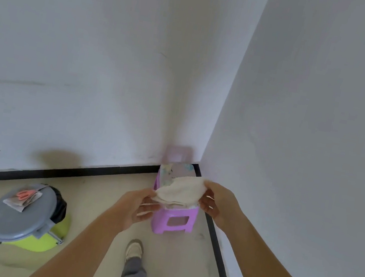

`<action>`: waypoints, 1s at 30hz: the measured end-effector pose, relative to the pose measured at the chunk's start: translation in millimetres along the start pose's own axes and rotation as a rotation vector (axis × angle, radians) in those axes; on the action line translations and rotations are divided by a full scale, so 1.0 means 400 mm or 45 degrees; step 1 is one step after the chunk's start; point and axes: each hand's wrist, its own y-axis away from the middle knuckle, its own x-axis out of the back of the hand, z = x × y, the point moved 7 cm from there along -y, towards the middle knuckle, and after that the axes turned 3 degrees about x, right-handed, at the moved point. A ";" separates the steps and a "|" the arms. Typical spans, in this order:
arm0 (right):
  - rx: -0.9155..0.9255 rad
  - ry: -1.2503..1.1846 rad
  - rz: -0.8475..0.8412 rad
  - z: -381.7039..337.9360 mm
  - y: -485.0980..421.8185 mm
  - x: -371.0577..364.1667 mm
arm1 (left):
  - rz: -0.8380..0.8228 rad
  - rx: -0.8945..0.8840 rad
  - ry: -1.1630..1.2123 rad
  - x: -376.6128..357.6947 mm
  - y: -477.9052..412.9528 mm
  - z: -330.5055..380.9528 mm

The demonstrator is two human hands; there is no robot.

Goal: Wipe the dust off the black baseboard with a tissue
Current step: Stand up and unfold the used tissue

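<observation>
Above a purple stool (172, 219) in the corner, I am pinching a tissue (180, 190) between my left hand (137, 206) and right hand (219, 202) — thin paper, likely tearing if I pull. Black baseboard (78, 170) is running behind, unwiped.

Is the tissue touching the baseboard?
No, the left hand and right hand hold the tissue up over the stool, apart from the baseboard.

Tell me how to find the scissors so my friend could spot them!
Follow the black baseboard leftward to the lime bin in front of it. Its grey lid carries a crumpled paper, and the scissors lie on that. They are the only orange-pink thing there.
</observation>
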 end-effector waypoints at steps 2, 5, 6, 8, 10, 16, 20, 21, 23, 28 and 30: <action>-0.009 -0.083 -0.040 -0.029 -0.135 -0.024 | -0.060 0.064 0.034 -0.005 -0.133 0.060; -0.070 -0.084 -0.002 -0.053 -0.339 -0.036 | -0.151 0.165 0.123 -0.008 -0.320 0.145; -0.100 -0.020 0.032 -0.052 -0.403 -0.033 | -0.168 0.199 0.131 -0.004 -0.378 0.169; -0.154 0.237 0.106 -0.045 -0.525 -0.021 | -0.141 0.251 0.041 0.013 -0.497 0.207; -0.192 0.424 0.145 -0.031 -0.631 -0.016 | -0.081 0.303 -0.088 0.027 -0.611 0.230; -0.356 0.341 0.144 0.110 -0.922 0.003 | -0.084 0.523 0.008 0.016 -0.921 0.175; -0.349 1.118 0.135 0.302 -1.093 0.044 | 0.082 0.512 -0.444 0.041 -1.118 0.053; -0.362 1.110 0.094 0.343 -1.125 0.041 | 0.087 0.539 -0.424 0.037 -1.154 0.020; -0.370 1.033 0.121 0.395 -1.181 0.047 | 0.100 0.585 -0.388 0.036 -1.211 -0.026; -0.442 0.723 0.291 0.506 -1.275 0.083 | 0.188 0.627 -0.418 0.077 -1.318 -0.125; -0.434 0.721 0.291 0.536 -1.302 0.087 | 0.198 0.595 -0.463 0.089 -1.345 -0.143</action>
